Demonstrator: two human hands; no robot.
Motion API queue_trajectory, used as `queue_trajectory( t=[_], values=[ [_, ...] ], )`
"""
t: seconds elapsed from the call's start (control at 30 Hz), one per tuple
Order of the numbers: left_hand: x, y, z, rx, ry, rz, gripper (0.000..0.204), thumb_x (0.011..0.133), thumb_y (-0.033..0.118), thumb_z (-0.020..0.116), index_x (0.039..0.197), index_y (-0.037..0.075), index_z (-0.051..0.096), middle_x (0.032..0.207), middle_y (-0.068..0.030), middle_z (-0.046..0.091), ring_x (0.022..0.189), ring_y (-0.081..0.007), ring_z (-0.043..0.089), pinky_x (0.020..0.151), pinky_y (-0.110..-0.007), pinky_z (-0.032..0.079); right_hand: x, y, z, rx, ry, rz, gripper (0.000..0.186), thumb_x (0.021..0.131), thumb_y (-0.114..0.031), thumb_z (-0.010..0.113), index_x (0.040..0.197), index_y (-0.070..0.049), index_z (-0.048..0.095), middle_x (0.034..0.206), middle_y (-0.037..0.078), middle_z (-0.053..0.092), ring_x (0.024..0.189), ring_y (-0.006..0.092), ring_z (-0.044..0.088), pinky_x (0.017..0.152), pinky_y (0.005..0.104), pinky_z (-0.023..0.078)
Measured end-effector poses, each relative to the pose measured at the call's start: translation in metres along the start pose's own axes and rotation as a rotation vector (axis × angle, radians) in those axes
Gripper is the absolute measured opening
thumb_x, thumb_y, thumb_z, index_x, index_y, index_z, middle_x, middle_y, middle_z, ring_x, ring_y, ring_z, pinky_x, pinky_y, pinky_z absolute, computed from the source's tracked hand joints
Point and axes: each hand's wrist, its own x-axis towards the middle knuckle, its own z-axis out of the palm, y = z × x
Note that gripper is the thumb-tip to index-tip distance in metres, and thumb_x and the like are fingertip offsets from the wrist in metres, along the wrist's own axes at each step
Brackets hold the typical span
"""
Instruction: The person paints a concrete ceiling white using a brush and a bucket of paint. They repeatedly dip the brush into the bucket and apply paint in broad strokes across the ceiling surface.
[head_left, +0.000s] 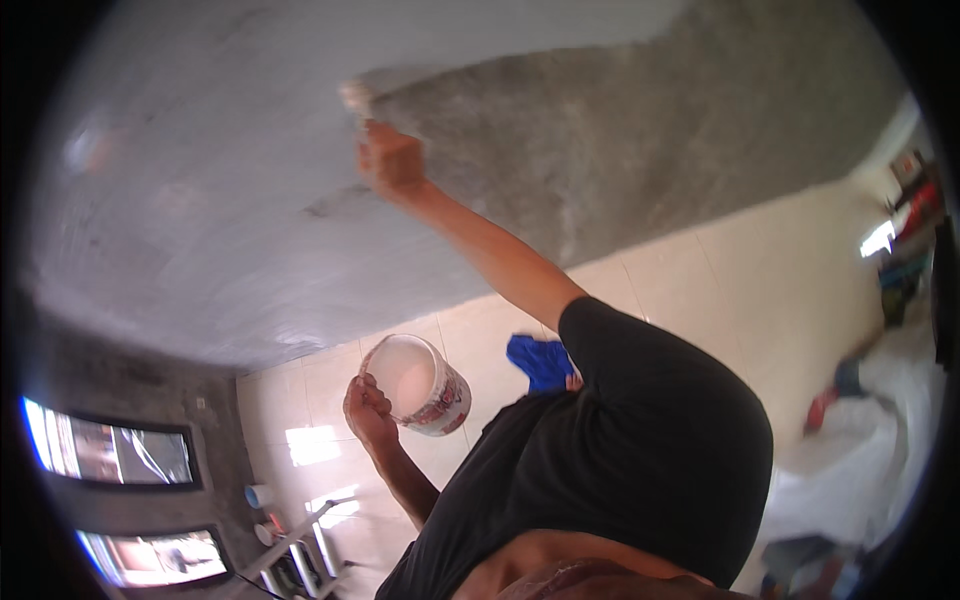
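Observation:
My right hand (393, 160) is raised to the wall, its fingers closed round the handle of a brush. The pale brush head (355, 97) meets the wall and is smeared by motion. A smooth lighter grey coat covers the wall (220, 200) on the left and above. To the right of the brush lies a darker, mottled bare patch (600, 140). Lower down, my left hand (370, 408) grips the rim side of a white bucket (445, 405) with red markings. The bucket tilts toward me and shows pale liquid inside.
Light floor tiles (720, 270) run along the wall's foot. Blue fabric (540, 362) shows beside my body. At lower left are two windows (120, 445), a small pail (258, 496) and a ladder-like frame (300, 560). White sheeting (840, 460) and assorted items lie at right.

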Motion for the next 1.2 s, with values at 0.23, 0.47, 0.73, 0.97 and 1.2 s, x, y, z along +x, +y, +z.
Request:
queue_trajectory(
  t=[0.23,0.47,0.73,0.97,1.2],
  values=[
    [-0.012,0.013,-0.009,0.081,-0.068,-0.088,0.022,0.100,0.020,0.046,0.090,0.003,0.056,0.059,0.0072,0.033,0.048,-0.0031,0.026,0.042,-0.021,0.022,0.000,-0.046,-0.099,0.357,-0.121,0.424,0.018,0.082,-0.008,0.072,0.095,0.004,0.068,0.072,0.015,0.067,0.059,0.0213,0.066,0.050,0.0322,0.051],
    [-0.022,0.032,0.018,0.050,-0.052,-0.164,0.022,0.100,0.018,0.047,0.094,0.000,0.057,0.058,0.0082,0.029,0.047,-0.0021,0.022,0.043,-0.021,0.019,-0.041,-0.050,-0.250,0.812,-0.045,1.227,0.028,0.086,-0.014,0.076,0.100,0.009,0.066,0.075,0.014,0.069,0.060,0.0185,0.069,0.053,0.0276,0.055],
    [-0.036,0.042,0.034,0.031,-0.171,-0.096,0.022,0.101,0.017,0.044,0.090,0.001,0.055,0.059,0.0082,0.029,0.049,-0.0022,0.023,0.045,-0.022,0.019,-0.043,-0.040,-0.355,0.761,-0.060,1.359,0.028,0.089,-0.017,0.070,0.105,0.005,0.066,0.079,0.016,0.070,0.064,0.0209,0.070,0.059,0.0295,0.055],
    [-0.053,0.053,0.046,0.041,-0.165,0.026,0.023,0.100,0.016,0.043,0.086,0.002,0.055,0.058,0.0077,0.029,0.049,-0.0033,0.022,0.046,-0.022,0.019,-0.076,-0.052,-0.408,1.158,-0.171,1.543,0.027,0.098,-0.020,0.056,0.112,0.003,0.060,0.089,0.015,0.068,0.078,0.0161,0.065,0.068,0.0286,0.050],
    [-0.073,0.088,0.050,-0.076,-0.351,0.024,0.022,0.099,0.017,0.044,0.087,0.003,0.055,0.057,0.0073,0.029,0.048,-0.0037,0.022,0.046,-0.023,0.018,-0.070,-0.108,-0.475,1.026,-0.382,1.550,0.033,0.097,-0.021,0.060,0.117,0.005,0.060,0.096,0.016,0.069,0.086,0.0194,0.067,0.072,0.0304,0.052]
  ],
)
